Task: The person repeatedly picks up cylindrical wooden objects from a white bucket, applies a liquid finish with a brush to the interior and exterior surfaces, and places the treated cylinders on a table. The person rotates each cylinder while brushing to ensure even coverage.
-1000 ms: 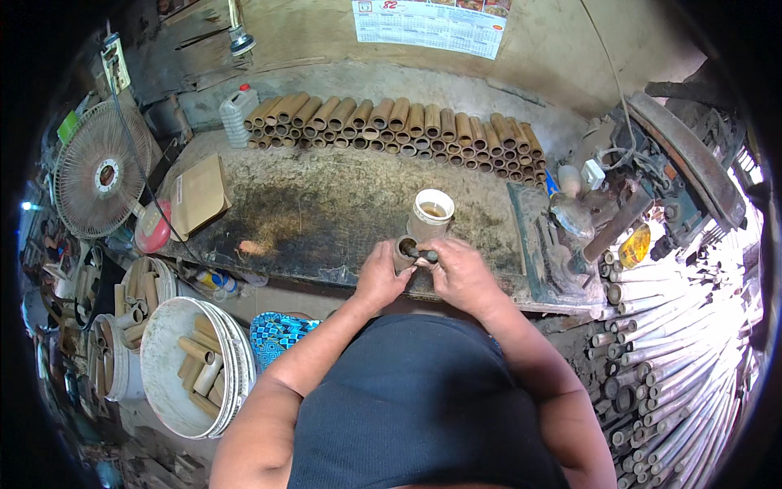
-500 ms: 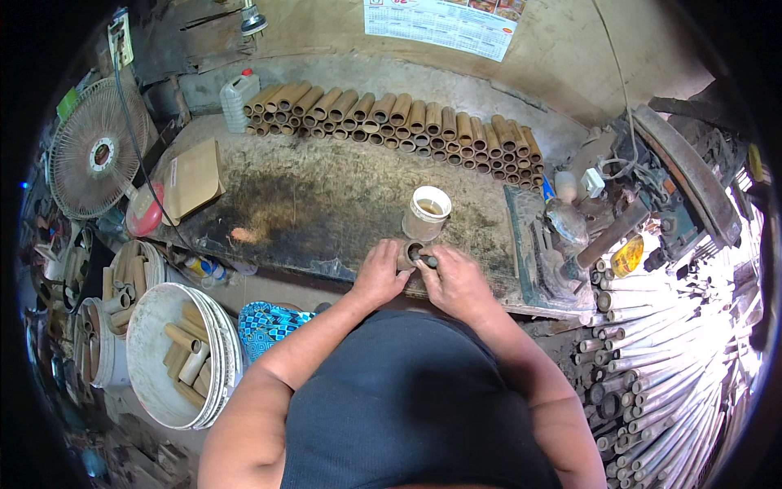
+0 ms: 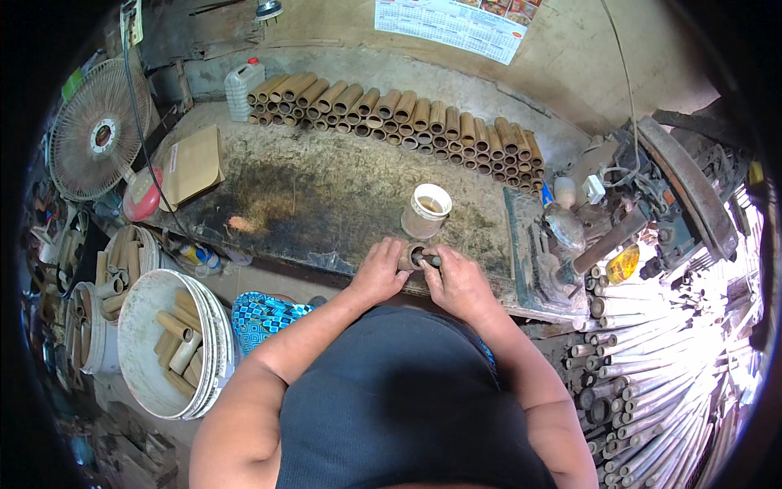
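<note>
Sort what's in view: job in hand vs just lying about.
Job in hand, judging by grip and nearness:
- short tube, left hand
- small dark piece at its mouth, right hand
- white cup of liquid, probably
- stacked tubes, probably

Lying about, apparently:
- fan
- brown folder
- plastic jug
- wall calendar

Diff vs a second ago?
The bamboo tube has turned, its mouth now facing more toward the right hand. Nothing taken or let go: left hand holds the tube, right hand the dark tool. Cup and stacked tubes stayed; the camera view shifted.
</note>
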A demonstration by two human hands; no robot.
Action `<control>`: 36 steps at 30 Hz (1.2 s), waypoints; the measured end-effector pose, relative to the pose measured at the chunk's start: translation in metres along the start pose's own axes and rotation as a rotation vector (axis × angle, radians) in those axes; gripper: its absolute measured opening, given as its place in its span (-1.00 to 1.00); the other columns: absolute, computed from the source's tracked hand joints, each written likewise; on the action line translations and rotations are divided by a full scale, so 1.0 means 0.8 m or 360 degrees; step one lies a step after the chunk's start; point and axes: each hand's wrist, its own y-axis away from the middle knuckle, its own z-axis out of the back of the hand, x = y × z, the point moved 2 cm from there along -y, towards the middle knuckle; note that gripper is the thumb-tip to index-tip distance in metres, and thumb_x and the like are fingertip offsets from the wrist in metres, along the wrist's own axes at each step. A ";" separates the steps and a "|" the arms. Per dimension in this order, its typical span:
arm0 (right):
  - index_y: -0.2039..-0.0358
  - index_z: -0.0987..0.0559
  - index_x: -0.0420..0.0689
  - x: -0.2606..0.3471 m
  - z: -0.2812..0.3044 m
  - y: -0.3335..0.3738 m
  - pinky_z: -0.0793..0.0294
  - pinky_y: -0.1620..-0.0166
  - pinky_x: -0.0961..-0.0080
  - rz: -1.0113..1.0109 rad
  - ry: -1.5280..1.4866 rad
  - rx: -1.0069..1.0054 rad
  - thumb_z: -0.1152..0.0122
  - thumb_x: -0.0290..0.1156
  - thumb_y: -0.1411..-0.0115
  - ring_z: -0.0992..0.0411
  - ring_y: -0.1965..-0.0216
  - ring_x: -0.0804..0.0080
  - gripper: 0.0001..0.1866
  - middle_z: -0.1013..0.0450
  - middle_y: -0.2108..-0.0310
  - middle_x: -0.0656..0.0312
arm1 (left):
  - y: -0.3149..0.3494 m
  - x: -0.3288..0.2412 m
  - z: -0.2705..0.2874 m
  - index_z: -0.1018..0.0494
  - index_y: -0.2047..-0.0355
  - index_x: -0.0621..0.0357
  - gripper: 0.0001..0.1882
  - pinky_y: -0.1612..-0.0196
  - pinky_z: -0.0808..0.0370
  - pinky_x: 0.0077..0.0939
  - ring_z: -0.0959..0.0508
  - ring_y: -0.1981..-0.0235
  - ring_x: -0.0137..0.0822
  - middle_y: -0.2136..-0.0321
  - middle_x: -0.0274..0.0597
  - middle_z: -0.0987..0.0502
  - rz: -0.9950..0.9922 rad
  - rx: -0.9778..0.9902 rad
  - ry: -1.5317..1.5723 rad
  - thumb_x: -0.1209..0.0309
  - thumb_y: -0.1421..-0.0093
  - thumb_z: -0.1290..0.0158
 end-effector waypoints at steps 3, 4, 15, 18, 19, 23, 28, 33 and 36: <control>0.12 -0.50 -0.27 -0.005 0.010 0.004 -0.57 0.14 0.06 -0.0024 -0.0021 -0.0015 -0.28 -0.46 -0.17 -0.55 0.22 -0.17 -0.72 -0.55 0.25 -0.14 | 0.001 0.000 0.001 -0.30 -0.13 0.28 -0.38 -0.16 -0.41 0.02 -0.43 -0.05 0.21 -0.02 0.16 -0.40 0.0007 0.0036 0.0017 0.36 -0.09 -0.25; 0.13 -0.52 -0.24 -0.007 0.019 0.009 -0.58 0.15 0.08 -0.0048 -0.0025 -0.0020 -0.28 -0.46 -0.18 -0.56 0.24 -0.16 -0.74 -0.56 0.26 -0.12 | 0.001 0.000 0.003 -0.30 -0.14 0.26 -0.37 -0.17 -0.41 0.02 -0.43 -0.06 0.21 -0.02 0.16 -0.40 0.0001 0.0056 0.0037 0.37 -0.09 -0.24; 0.22 -0.55 -0.22 0.002 0.058 -0.015 -0.56 0.18 0.15 0.0137 -0.0158 0.0296 -0.24 -0.46 -0.08 -0.55 0.29 -0.11 -0.77 -0.53 0.35 -0.09 | 0.006 0.002 0.007 -0.31 -0.15 0.20 -0.35 -0.26 -0.34 0.00 -0.39 -0.14 0.20 -0.08 0.11 -0.39 -0.0135 0.0066 0.0143 0.51 -0.01 -0.21; 0.15 -0.51 -0.27 0.003 0.061 -0.021 -0.55 0.11 0.04 0.0196 -0.0122 0.0462 -0.22 -0.41 -0.06 -0.52 0.22 -0.23 -0.67 -0.53 0.29 -0.15 | 0.005 0.005 0.008 -0.32 -0.15 0.20 -0.35 -0.28 -0.33 -0.01 -0.39 -0.15 0.20 -0.08 0.10 -0.39 -0.0163 0.0084 0.0229 0.53 0.01 -0.20; 0.16 -0.51 -0.27 0.006 0.055 -0.026 -0.55 0.10 0.03 0.0260 -0.0128 0.0471 -0.21 -0.41 -0.06 -0.52 0.21 -0.24 -0.67 -0.52 0.29 -0.16 | 0.005 0.005 0.008 -0.32 -0.15 0.20 -0.35 -0.28 -0.33 -0.01 -0.38 -0.16 0.20 -0.08 0.10 -0.40 -0.0176 0.0077 0.0219 0.53 0.01 -0.20; 0.21 -0.49 -0.32 0.008 0.045 -0.038 -0.52 0.09 -0.01 0.0237 -0.0186 0.0603 -0.19 -0.42 -0.06 -0.50 0.18 -0.27 -0.70 -0.51 0.29 -0.18 | 0.006 0.007 0.005 -0.35 -0.12 0.20 -0.37 -0.28 -0.34 -0.02 -0.38 -0.17 0.19 -0.07 0.10 -0.41 -0.0135 0.0022 0.0244 0.52 0.03 -0.19; 0.26 -0.49 -0.26 0.004 0.055 -0.027 -0.51 0.13 0.04 0.0332 -0.0256 0.0544 -0.18 -0.42 -0.11 -0.51 0.22 -0.22 -0.79 -0.51 0.33 -0.13 | 0.009 0.014 0.001 -0.35 -0.11 0.21 -0.38 -0.28 -0.35 -0.03 -0.40 -0.17 0.17 -0.06 0.09 -0.42 -0.0158 -0.0014 0.0244 0.51 0.03 -0.18; 0.25 -0.48 -0.26 -0.007 0.001 -0.036 -0.52 0.12 0.02 0.0229 -0.0181 0.0512 -0.17 -0.43 -0.13 -0.51 0.20 -0.23 -0.79 -0.52 0.33 -0.17 | 0.009 0.016 -0.003 -0.36 -0.10 0.21 -0.39 -0.27 -0.35 -0.05 -0.41 -0.16 0.16 -0.06 0.09 -0.43 -0.0192 -0.0086 0.0265 0.52 0.04 -0.17; 0.23 -0.51 -0.25 -0.014 -0.005 -0.036 -0.53 0.12 0.03 0.0150 -0.0213 0.0497 -0.18 -0.41 -0.15 -0.52 0.21 -0.22 -0.78 -0.54 0.32 -0.17 | 0.010 0.019 -0.005 -0.35 -0.09 0.22 -0.41 -0.25 -0.36 -0.05 -0.43 -0.14 0.17 -0.06 0.10 -0.44 -0.0177 -0.0109 0.0303 0.49 0.00 -0.20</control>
